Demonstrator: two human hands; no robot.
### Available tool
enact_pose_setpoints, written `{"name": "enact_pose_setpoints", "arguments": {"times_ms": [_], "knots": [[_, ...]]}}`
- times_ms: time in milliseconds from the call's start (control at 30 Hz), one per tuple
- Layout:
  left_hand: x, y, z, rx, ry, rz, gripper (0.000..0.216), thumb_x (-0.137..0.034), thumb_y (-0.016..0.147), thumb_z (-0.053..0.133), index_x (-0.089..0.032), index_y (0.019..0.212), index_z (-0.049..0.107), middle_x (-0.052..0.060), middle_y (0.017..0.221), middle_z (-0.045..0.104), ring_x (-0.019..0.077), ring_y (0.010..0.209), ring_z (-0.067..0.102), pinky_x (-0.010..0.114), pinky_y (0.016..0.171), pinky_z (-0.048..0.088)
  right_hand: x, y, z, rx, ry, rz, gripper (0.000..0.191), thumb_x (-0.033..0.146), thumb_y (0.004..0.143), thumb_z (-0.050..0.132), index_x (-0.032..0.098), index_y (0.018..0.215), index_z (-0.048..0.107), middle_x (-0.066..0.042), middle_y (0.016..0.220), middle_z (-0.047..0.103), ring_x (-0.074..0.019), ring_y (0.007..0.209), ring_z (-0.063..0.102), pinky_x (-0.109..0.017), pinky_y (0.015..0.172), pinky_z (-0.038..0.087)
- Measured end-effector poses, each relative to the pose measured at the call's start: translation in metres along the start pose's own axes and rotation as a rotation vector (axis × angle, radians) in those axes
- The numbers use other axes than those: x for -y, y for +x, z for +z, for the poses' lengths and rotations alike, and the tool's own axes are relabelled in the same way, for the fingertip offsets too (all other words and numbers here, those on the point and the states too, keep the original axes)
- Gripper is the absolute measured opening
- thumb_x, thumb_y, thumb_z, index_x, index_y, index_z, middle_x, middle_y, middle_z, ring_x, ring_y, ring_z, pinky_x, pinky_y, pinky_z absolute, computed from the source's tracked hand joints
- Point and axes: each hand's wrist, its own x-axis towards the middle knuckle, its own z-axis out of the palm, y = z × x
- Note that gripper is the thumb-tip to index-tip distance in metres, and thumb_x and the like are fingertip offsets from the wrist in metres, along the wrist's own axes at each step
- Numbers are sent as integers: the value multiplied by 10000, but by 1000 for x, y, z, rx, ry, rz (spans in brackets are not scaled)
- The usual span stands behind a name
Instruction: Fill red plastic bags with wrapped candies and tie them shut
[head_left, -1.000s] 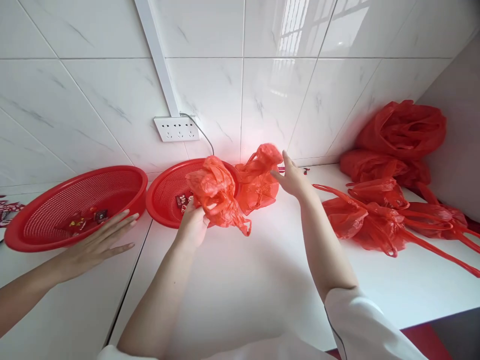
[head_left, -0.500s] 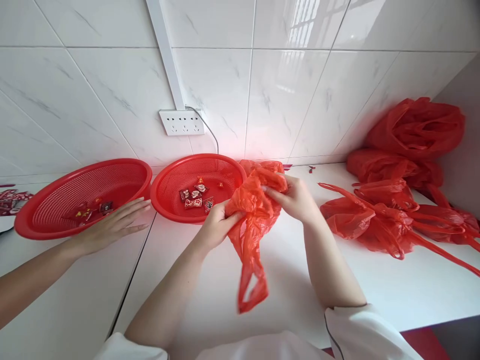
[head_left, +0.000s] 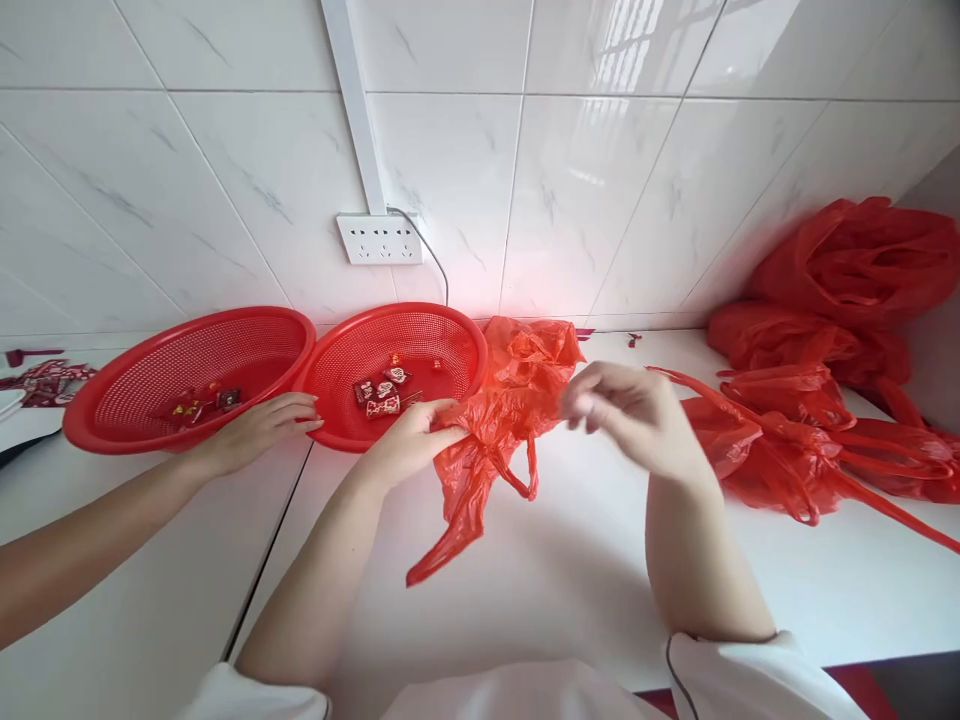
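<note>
My left hand (head_left: 409, 442) is closed on a crumpled red plastic bag (head_left: 487, 450), which trails down onto the white counter (head_left: 570, 580) in front of a round red mesh basket (head_left: 420, 335). A few wrapped candies (head_left: 382, 395) lie in that basket. Just right of the bag, my right hand (head_left: 634, 412) hovers with curled fingers, blurred by motion. Whether it still touches the bag I cannot tell. A second red bag (head_left: 536, 348) lies bunched behind, against the basket's right rim.
Another person's hand (head_left: 259, 430) rests at the rim of a second red mesh basket (head_left: 142, 385) holding a few candies (head_left: 199, 405). Several red bags (head_left: 795, 430) are heaped at the right, with a large one (head_left: 855, 260) in the corner. A wall socket (head_left: 380, 240) sits above.
The bag came down from in front of the basket to the counter. My right hand gripped it half a second ago, then drew away to the right. The other person's hand curled at the basket's rim.
</note>
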Motion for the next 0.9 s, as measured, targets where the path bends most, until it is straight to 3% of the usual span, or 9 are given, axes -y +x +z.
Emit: {"name": "enact_pose_setpoints", "arguments": {"times_ms": [67,133,300,400,500,633,733,833,900], "knots": [[7,0,7,61,-166,-37,246,-357,775,659,-247,992,699,28,994,699,243,982,634,384,900,483,7,-8,18,178,-147,-127,397,443,781,712,202,1087,633,-101,1101,675,-239,948,650,-360,799,529],[13,-4,15,30,-332,-89,246,-359,798,647,-278,1027,686,16,1033,694,233,987,636,393,923,479,5,-15,37,248,-307,-186,518,379,775,727,221,1241,562,-115,1290,590,-278,1098,598,-424,910,488],[7,-29,24,-9,-424,-101,197,-392,865,550,-287,982,670,15,1033,692,228,946,647,389,836,519,-21,-22,55,259,-161,-30,264,85,846,511,214,1027,654,-42,946,691,-152,776,634,-277,691,503],[-4,-50,22,-21,-275,-68,212,-406,842,577,-275,996,640,21,997,691,229,928,652,384,804,531,-28,-23,41,277,80,81,191,166,862,543,200,984,687,-51,947,702,-166,835,647,-297,747,515],[-14,-72,23,-100,58,26,344,-341,746,687,-277,1068,586,10,1055,678,222,989,638,364,880,505,-29,-22,25,307,399,170,190,288,893,554,177,935,703,-70,915,699,-179,843,659,-332,789,527],[-21,-93,35,-98,358,-3,418,-229,754,591,-300,1155,497,-11,992,687,184,774,655,299,686,502,-32,-17,8,48,626,284,256,337,880,557,166,703,629,-5,601,550,-111,580,546,-237,573,469],[-17,-98,41,25,464,-45,307,-258,759,563,-292,1063,529,-24,827,677,178,659,625,266,575,442,-40,-15,-6,-179,708,384,119,296,835,563,186,836,610,83,472,304,-64,391,281,-183,380,260],[-1,-95,32,86,449,-95,202,-310,765,573,-285,965,566,-20,840,672,173,669,621,252,556,428,-54,-14,-23,-248,667,435,221,265,785,575,202,996,576,122,477,192,-53,365,123,-177,346,128],[13,-89,21,56,421,-175,209,-327,777,562,-286,981,573,-12,849,669,164,626,605,247,508,408,-61,-17,-33,-218,539,458,244,298,792,571,196,1014,562,123,479,233,-53,355,181,-177,350,180]]}}
